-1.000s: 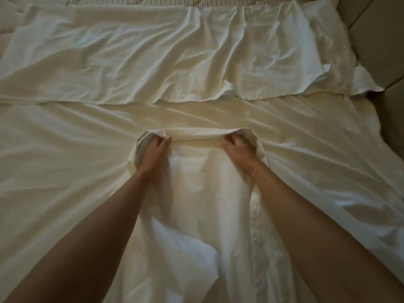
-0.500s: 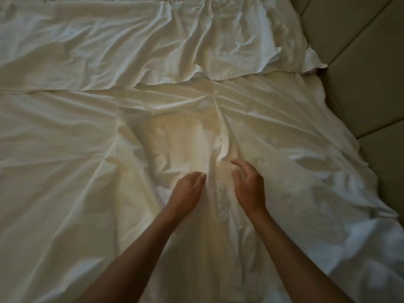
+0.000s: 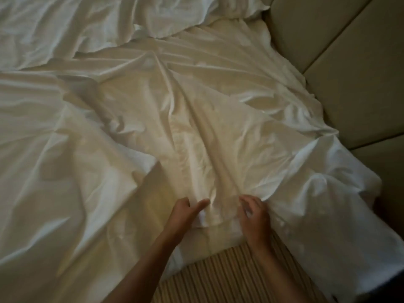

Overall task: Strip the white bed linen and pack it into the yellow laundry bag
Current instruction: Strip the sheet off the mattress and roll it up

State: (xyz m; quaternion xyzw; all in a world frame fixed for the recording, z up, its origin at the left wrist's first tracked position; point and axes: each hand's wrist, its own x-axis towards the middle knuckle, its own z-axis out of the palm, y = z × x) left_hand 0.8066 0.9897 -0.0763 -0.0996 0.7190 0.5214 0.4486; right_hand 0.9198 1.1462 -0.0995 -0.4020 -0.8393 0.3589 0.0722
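Note:
A crumpled white sheet [image 3: 196,132] covers the bed, gathered into a long ridge that runs from the far middle down to my hands. My left hand [image 3: 185,215] pinches the sheet's near edge between thumb and fingers. Just to its right, my right hand [image 3: 254,217] has its fingers curled into the same bunched edge, slightly blurred. A second piece of white linen [image 3: 87,29] lies rumpled across the far end of the bed. The yellow laundry bag is not in view.
A striped mattress surface [image 3: 218,274] shows bare at the near edge between my forearms. Beige padded panels [image 3: 341,73] rise along the right side of the bed, close to the sheet's loose right corner [image 3: 328,193].
My hands let go of the folded edge farther up the bed and came back toward me onto the sheet's near edge. The sheet bunched up, uncovering the striped mattress. The view swung right.

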